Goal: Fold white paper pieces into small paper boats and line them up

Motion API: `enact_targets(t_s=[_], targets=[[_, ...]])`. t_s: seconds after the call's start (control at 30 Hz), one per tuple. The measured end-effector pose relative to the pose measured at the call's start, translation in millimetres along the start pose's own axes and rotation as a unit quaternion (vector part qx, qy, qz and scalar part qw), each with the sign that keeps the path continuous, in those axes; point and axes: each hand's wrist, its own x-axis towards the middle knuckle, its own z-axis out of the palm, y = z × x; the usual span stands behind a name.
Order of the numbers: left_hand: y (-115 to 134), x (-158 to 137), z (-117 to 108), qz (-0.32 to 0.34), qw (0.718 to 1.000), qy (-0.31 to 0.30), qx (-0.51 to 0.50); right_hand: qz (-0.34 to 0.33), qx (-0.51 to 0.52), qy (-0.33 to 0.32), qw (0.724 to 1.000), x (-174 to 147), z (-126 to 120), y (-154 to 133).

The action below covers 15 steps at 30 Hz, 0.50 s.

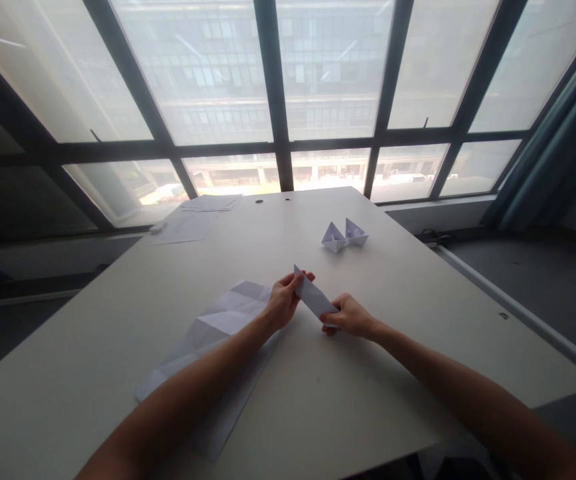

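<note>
A folded strip of white paper point(314, 297) with a pointed upper end is held above the table, slanting down to the right. My left hand point(284, 300) pinches its upper left end between thumb and fingers. At the lower right end my right hand point(344, 315) grips it, thumb on top and fingers beneath. Under my left forearm lies a creased sheet of white paper point(223, 320), partly covered by the arm. Beyond my hands, two folded paper boats point(333, 238) stand side by side on the table.
The white table point(393, 400) reaches toward the windows. Several flat paper sheets point(183, 227) lie at its far left. Two small dark spots, perhaps holes, mark the far end. A blue curtain point(543, 140) hangs at the right.
</note>
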Motion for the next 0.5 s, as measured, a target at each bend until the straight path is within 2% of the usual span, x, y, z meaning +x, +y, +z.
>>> enact_targets(t_s=[0.13, 0.3, 0.37, 0.5], targets=[[-2.1, -3.9, 0.2, -0.031, 0.997, -0.07, 0.034, -0.033, -0.011, 0.024, 0.999, -0.6, 2.7, -5.3], [-1.3, -11.8, 6.2, -0.073, 0.983, -0.162, 0.038, -0.046, 0.147, -0.033, 0.988, -2.0, 3.6, -18.4], [-0.1, -15.1, 9.1, -0.098, 0.98, -0.169, 0.03, -0.047, 0.187, -0.048, 0.98, -1.7, 4.4, -20.3], [1.9, -19.1, 13.7, -0.114, 0.981, -0.156, 0.017, -0.051, 0.17, -0.045, 0.983, -3.1, 5.8, -22.4]])
